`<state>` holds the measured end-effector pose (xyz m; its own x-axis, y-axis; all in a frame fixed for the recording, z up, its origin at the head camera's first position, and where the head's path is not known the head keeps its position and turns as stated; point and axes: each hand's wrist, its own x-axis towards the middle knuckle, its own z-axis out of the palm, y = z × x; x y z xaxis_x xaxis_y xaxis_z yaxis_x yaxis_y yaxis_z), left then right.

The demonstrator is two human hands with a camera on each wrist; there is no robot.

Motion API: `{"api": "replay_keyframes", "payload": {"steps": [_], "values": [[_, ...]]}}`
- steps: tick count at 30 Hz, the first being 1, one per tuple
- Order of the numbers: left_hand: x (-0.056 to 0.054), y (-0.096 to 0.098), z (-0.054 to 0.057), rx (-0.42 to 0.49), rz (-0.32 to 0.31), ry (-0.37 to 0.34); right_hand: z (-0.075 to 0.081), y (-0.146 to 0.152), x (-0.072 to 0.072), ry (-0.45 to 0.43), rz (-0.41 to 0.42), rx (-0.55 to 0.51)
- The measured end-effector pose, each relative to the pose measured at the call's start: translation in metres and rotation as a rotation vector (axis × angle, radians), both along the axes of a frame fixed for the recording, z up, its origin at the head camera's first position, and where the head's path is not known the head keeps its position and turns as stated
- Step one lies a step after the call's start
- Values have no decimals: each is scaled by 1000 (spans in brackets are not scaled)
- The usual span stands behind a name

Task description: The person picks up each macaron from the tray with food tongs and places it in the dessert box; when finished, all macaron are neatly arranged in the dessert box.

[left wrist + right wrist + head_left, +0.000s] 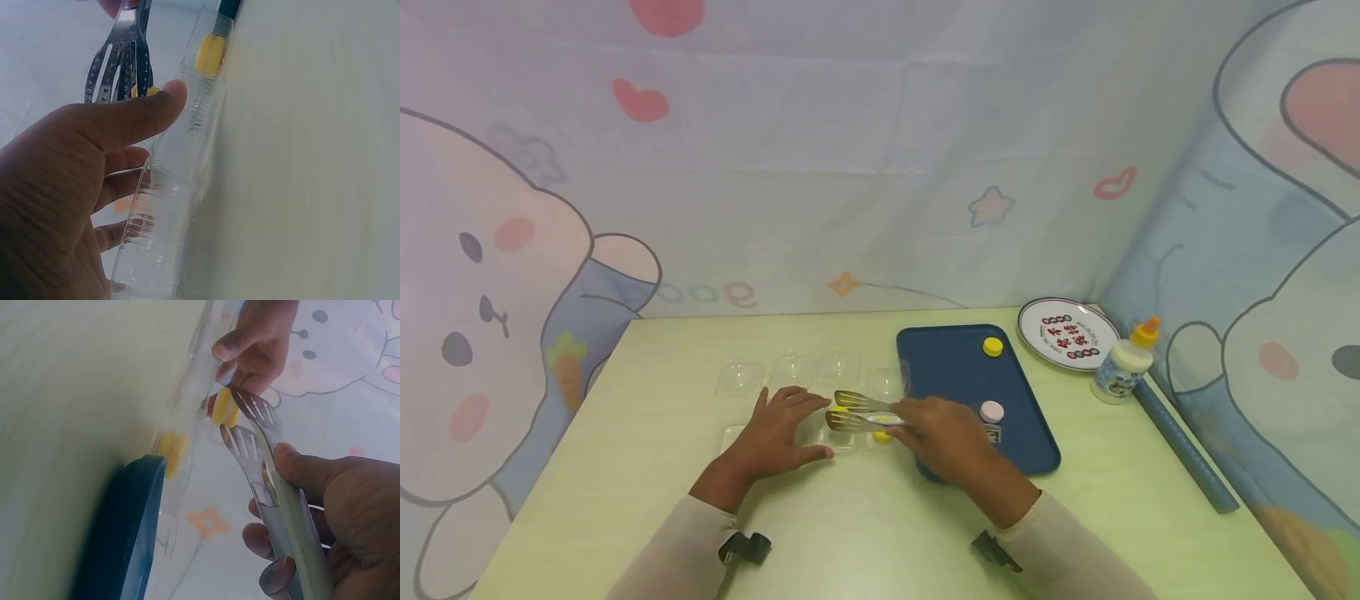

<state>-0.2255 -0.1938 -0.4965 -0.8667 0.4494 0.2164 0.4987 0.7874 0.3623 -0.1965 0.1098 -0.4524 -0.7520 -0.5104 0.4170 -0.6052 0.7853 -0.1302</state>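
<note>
My right hand (946,437) grips a pair of slotted metal tongs (275,487). Between the tong tips sits a yellow macaron (225,407), raised over a clear plastic container (159,219) with several compartments. A second yellow macaron (210,55) lies in the compartment at the container's right end. My left hand (780,436) is spread over the container's left part, with thumb apart from the fingers and nothing pinched between them. In the left wrist view, its thumb (159,106) overlaps the container's upper edge.
Right of the container, a blue tray (940,358) bears a yellow macaron (992,347) and a pink macaron (992,412). Beyond it are a white plate (1045,329) with red writing, a glue-like bottle (1122,371) with orange tip, and a long blue bar (1183,446).
</note>
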Motion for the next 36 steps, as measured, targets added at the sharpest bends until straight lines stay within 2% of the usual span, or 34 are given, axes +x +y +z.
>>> {"api": "replay_keyframes", "payload": {"steps": [8, 28, 36], "values": [[1, 1, 1, -3, 7, -5, 1, -7, 2, -20, 13, 45], [1, 0, 0, -1, 14, -22, 2, -23, 0, -130, -45, 144], [0, 0, 1, 5, 8, -18, 3, -23, 0, -118, -46, 142]]}}
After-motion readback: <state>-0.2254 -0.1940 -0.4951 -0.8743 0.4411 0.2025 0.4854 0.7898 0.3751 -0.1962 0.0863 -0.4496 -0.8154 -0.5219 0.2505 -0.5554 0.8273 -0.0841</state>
